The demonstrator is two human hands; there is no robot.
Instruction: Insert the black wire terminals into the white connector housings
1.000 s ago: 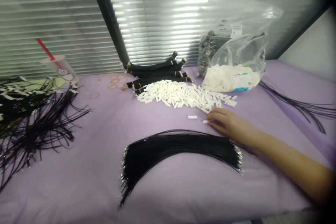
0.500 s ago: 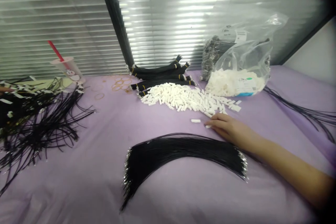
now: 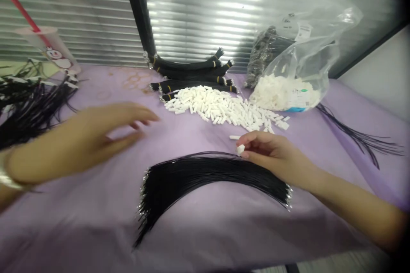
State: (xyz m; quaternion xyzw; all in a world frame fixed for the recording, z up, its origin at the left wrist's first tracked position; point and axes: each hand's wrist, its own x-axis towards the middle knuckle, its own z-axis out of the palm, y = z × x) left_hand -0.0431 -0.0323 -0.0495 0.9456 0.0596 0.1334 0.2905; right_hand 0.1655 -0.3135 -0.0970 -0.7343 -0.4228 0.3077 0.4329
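My right hand (image 3: 275, 151) pinches a small white connector housing (image 3: 240, 149) between thumb and fingertips, just above the far edge of a fanned bundle of black wires (image 3: 198, 170). Silver metal terminals show at both ends of those wires. Beyond the fingers, one loose housing (image 3: 235, 137) lies on the cloth, short of a heap of white housings (image 3: 211, 108). My left hand (image 3: 92, 136), slightly blurred, hovers over the cloth at the left, its thumb apart from the stretched fingers and nothing held.
Tied black wire bundles (image 3: 192, 68) lie behind the heap. A clear bag of white pieces (image 3: 282, 94) stands at the back right, near loose black wires (image 3: 355, 132). Finished-looking wires with white ends (image 3: 35, 102) and a cup with a red straw (image 3: 60, 49) are at the left.
My left hand has come in from the left. My right hand has drawn slightly nearer to me, with a white housing now plainly in its pinch. The view has shifted.
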